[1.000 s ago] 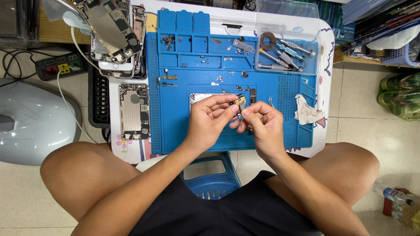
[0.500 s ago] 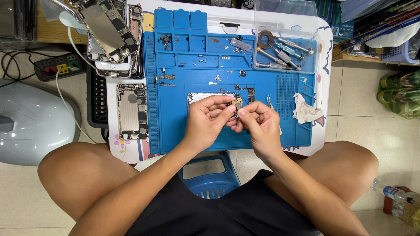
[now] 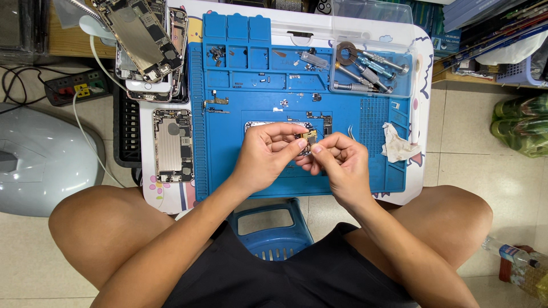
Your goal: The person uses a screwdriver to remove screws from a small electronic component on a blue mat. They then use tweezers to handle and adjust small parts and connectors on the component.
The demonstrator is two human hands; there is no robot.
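Both my hands meet over the middle of a blue repair mat (image 3: 228,165). My left hand (image 3: 265,154) pinches a small gold-coloured phone part (image 3: 309,137) between thumb and forefinger. My right hand (image 3: 337,162) grips the same part from the right with its fingertips. An opened phone body (image 3: 257,124) lies on the mat under my hands and is mostly hidden by them. Tiny loose parts and screws (image 3: 282,104) lie scattered on the mat just beyond my fingers.
Screwdrivers (image 3: 368,68) lie in the mat's top-right tray, and a crumpled tissue (image 3: 397,144) sits at right. A stripped phone shell (image 3: 171,145) and stacked opened phones (image 3: 142,40) lie left. A blue stool (image 3: 268,228) stands between my knees; a power strip (image 3: 74,88) is far left.
My hands stayed together over the mat, with only slight finger shifts on the small part. Nothing else moved.
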